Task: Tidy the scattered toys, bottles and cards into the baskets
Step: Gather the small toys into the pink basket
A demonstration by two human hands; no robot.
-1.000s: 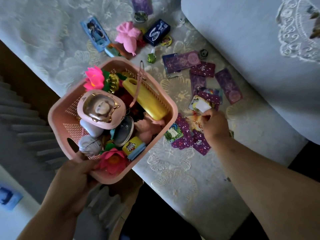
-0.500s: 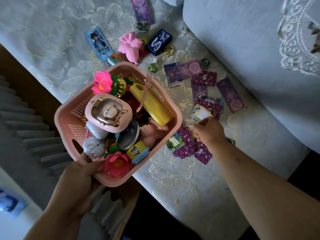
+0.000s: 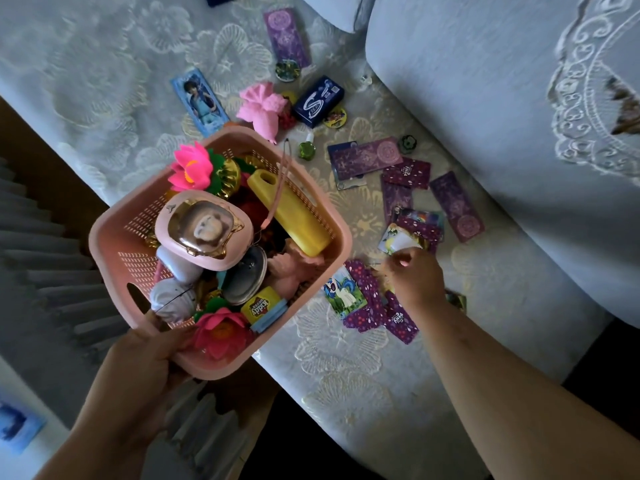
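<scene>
The loose purple cards (image 3: 367, 299) lie on the sofa seat (image 3: 346, 375), just right of the basket (image 3: 104, 251) and partly under the right hand (image 3: 415, 282). The right hand's fingers are curled down onto this pile; whether a card is already pinched cannot be determined. The left hand (image 3: 138, 368) grasps the basket by its near corner and holds it overhanging the seat's left edge. The basket is heaped: a yellow bottle (image 3: 294, 216) lies along its right wall, with a pink case (image 3: 202, 230) and flower toys (image 3: 192, 168) piled up to the rim.

Procedure, as judged:
1. Sweep the overlapping cards into one stack. Flat cards on soft fabric are likely hard to pinch singly.
2. Slide the stack toward the pony card (image 3: 344, 294), work the thumb under an edge, then lift.
3. Keep the basket level. Its load stands at the rim and could spill at a tilt.
4. Release the cards into the gap beside the bottle.

Clearances: a back cushion (image 3: 485, 98) bounds the seat on the right, with more cards close against it. Farther off lie a pink toy (image 3: 261, 109), a blue box (image 3: 318, 102) and a long purple card (image 3: 285, 38). The seat's left edge falls away beneath the basket. Open fabric lies on the near side of the card pile.
</scene>
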